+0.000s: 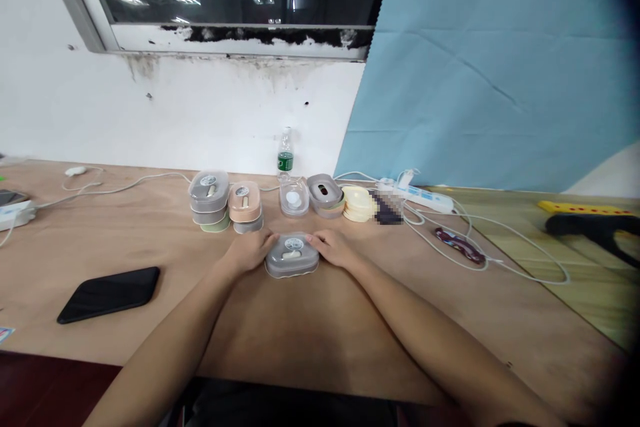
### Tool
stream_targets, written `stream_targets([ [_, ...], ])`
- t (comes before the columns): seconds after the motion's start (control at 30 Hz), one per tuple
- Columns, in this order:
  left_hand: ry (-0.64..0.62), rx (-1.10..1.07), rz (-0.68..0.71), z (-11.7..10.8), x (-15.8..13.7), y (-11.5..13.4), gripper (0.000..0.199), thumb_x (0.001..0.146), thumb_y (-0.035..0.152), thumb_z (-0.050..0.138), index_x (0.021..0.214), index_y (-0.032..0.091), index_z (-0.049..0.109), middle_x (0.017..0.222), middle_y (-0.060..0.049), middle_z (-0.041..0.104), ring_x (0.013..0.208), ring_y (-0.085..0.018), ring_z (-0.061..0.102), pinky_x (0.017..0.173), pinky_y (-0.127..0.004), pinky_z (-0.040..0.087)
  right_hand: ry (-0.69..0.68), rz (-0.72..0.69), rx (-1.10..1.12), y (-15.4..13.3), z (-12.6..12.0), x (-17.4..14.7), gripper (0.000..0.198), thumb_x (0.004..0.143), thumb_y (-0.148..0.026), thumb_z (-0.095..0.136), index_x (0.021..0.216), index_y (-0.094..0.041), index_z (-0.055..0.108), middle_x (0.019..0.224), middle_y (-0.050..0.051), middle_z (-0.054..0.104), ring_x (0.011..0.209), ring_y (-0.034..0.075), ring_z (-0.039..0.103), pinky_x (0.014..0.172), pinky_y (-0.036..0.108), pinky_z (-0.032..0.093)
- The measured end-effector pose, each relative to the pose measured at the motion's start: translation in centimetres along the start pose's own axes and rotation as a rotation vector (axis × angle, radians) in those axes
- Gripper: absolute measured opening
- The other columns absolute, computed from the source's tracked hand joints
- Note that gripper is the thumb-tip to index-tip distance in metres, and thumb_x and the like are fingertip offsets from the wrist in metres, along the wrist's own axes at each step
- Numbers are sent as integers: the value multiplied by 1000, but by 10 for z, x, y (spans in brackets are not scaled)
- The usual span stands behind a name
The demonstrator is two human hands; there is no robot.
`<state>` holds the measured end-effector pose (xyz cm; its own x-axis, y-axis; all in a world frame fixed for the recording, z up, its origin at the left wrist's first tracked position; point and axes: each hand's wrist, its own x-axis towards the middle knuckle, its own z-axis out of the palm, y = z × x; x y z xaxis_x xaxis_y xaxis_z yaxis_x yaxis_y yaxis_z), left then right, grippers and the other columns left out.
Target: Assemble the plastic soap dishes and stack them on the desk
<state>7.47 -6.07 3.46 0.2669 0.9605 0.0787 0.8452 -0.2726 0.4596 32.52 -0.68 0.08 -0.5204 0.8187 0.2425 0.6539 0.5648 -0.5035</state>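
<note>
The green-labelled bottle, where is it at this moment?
In the head view, the bottle stands by the white wall, left of the blue sheet, behind the clear container.

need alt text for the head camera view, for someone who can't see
A person's left hand and right hand touch opposite sides of a grey lidded container on a brown table. Behind it are stacked containers and a green-labelled bottle; a black phone lies at the person's left.

A grey box (293, 269) sits flat on a brown table (300, 327), its see-through lid (278, 251) bearing a round label (293, 243) and pale tab (292, 255).
</note>
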Motion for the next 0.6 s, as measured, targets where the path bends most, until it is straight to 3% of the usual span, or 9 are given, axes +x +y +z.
stream_targets([
  [0.2, -10, -58, 76, 0, -1, -2, 49, 94, 53, 27, 99, 20, 63, 90, -6, 69, 80, -20, 63, 67, -29, 43, -26, -46, 35, 4, -3, 0, 56, 89, -59, 38, 53, -17, 39, 51, -5, 37, 50, 8, 37, 49, 23, 19],
  [0.43, -3, -38, 74, 2, -1, -2, 53, 94, 56, 24, 96, 20, 63, 89, -7, 68, 78, -20, 63, 65, -29, 42, -47, -53, 82, 8, -4, 1, 58, 86, -64, 42, 52, -18, 35, 52, -6, 33, 51, 8, 33, 50, 23, 18],
  [0.6, -13, -5, 58, 3, -2, -1, 57, 91, 62, 24, 97, 20, 62, 86, -6, 69, 77, -21, 63, 64, -29, 41, -61, -81, 91, 12, -4, 1, 59, 83, -68, 41, 53, -17, 38, 52, -5, 37, 52, 8, 35, 51, 23, 20],
])
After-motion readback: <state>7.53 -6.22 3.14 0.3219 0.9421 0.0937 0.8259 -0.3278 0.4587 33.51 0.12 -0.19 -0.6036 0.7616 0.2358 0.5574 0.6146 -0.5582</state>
